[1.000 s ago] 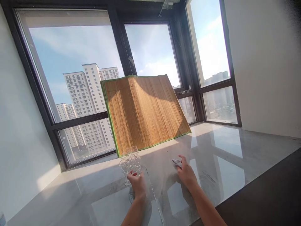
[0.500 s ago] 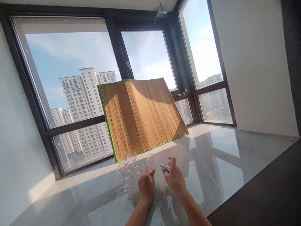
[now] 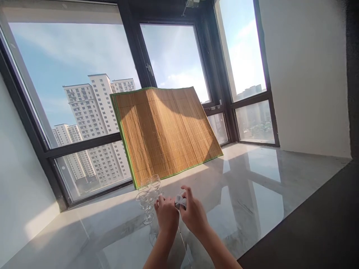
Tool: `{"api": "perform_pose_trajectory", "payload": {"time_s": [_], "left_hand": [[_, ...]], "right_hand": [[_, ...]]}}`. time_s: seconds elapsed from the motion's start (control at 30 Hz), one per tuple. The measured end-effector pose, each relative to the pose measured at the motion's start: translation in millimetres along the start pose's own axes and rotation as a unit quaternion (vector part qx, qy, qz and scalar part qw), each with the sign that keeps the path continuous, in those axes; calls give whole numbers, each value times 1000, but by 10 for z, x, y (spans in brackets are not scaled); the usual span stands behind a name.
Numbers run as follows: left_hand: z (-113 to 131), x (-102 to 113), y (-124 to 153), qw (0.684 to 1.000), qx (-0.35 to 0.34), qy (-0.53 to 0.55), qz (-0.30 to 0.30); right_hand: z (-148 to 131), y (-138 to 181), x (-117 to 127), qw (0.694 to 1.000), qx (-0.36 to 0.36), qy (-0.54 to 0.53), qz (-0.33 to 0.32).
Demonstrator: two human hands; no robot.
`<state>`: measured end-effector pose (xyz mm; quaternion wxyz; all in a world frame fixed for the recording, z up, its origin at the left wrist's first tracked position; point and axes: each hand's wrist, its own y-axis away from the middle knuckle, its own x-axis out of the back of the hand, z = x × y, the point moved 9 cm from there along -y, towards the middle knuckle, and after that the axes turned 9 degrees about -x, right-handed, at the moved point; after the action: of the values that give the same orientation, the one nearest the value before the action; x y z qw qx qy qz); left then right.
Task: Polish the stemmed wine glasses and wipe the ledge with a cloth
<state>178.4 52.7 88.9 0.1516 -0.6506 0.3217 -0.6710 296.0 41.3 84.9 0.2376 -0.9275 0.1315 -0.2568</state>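
Observation:
My left hand (image 3: 167, 216) is closed, knuckles up, around a wine glass that its fingers now mostly hide. Pressed up against that hand from the right is a crumpled grey-white cloth (image 3: 181, 202). The cloth sits in the fingers of my right hand (image 3: 194, 215), whose index finger points up and away. Just left of my hands, clear stemmed glasses stand upright in a small group, with one wine glass (image 3: 143, 200) nearest me and another glass (image 3: 155, 181) farther back.
The glasses stand on a glossy grey marble-look counter (image 3: 112, 239). Behind them a bamboo mat (image 3: 168, 130) with green edging leans against the dark-framed window (image 3: 89, 144). A white wall (image 3: 308, 82) rises at the right, and the counter's front edge runs diagonally at lower right.
My right hand has brought the cloth leftward against my left hand. The glass, whose bowl stood up above my left hand before, has turned and is mostly hidden. The view has shifted slightly.

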Motion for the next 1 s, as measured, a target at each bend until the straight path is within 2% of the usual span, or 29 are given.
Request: {"api": "perform_pose_trajectory", "payload": {"time_s": [0.13,0.27,0.33,0.43,0.53,0.6,0.7,0.87,1.0], "left_hand": [[4,30,24,1000,4,9,12],[-64,-6,37,999,14,42,24],[-124,-51,45,998,32,56,23],[-163,-105,46,997,40,68,19],[-95,-124,26,996,6,86,17],[-36,-134,13,994,-20,106,14],[8,-151,-2,990,-34,134,8],[18,-119,-19,988,-28,147,27],[-51,-200,-26,978,-1,206,31]], "right_hand": [[18,-4,169,998,3,16,60],[265,-92,482,990,-40,19,137],[413,-144,579,986,-67,26,147],[546,-213,545,992,-72,-11,103],[570,-242,340,989,-69,-128,6],[596,-233,202,966,-110,-226,-51],[629,-184,87,915,-193,-343,-89],[652,-82,61,844,-263,-459,-90],[736,-44,69,805,-287,-516,-55]]}}
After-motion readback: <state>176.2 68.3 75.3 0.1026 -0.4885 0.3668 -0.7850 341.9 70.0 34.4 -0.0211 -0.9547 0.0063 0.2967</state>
